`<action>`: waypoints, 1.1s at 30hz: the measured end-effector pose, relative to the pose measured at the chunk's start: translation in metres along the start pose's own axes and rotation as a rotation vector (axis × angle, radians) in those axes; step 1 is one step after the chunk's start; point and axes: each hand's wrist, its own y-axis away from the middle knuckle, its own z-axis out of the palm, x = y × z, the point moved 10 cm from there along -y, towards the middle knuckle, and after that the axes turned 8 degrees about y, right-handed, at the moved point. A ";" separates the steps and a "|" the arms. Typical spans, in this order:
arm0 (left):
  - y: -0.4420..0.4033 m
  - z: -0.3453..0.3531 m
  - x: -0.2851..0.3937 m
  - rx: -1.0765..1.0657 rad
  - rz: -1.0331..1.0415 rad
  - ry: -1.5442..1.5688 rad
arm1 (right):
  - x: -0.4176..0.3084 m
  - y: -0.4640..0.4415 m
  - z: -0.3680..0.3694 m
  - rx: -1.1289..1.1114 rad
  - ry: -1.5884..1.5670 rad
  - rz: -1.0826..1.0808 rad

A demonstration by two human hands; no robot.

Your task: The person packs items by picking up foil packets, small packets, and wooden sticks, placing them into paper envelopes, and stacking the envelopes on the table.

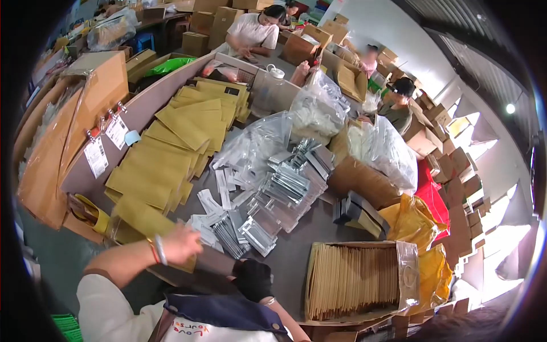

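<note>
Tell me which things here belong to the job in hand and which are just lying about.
Likely in the job:
yellow envelopes, near the left hand
small silvery packets, near the gloved right hand

Apparently just lying about:
clear lidded jug
green bag

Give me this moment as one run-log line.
left hand: by yellow envelopes | right hand: gloved, near silvery packets | grips: unclear | carton: open

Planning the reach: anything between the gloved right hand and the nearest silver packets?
Nothing visible. The gloved right hand is close beside the nearest silver packets; can't tell if they touch. The left hand isn't between them.
</note>
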 end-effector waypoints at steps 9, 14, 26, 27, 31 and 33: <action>0.031 0.043 -0.064 0.636 -0.412 0.397 | 0.027 0.014 0.000 0.273 -0.041 0.161; 0.033 0.077 -0.045 0.588 -0.407 0.335 | 0.026 0.012 -0.004 0.232 0.068 0.132; 0.059 0.087 -0.069 0.750 -0.589 0.527 | 0.008 0.005 -0.015 0.122 0.085 0.019; 0.058 0.087 -0.071 0.728 -0.608 0.526 | 0.008 0.006 -0.019 0.163 0.098 0.030; 0.058 0.089 -0.070 0.693 -0.632 0.559 | 0.005 0.010 -0.008 0.178 0.083 -0.015; 0.056 0.089 -0.071 0.684 -0.639 0.558 | 0.000 0.009 -0.011 0.186 0.061 -0.045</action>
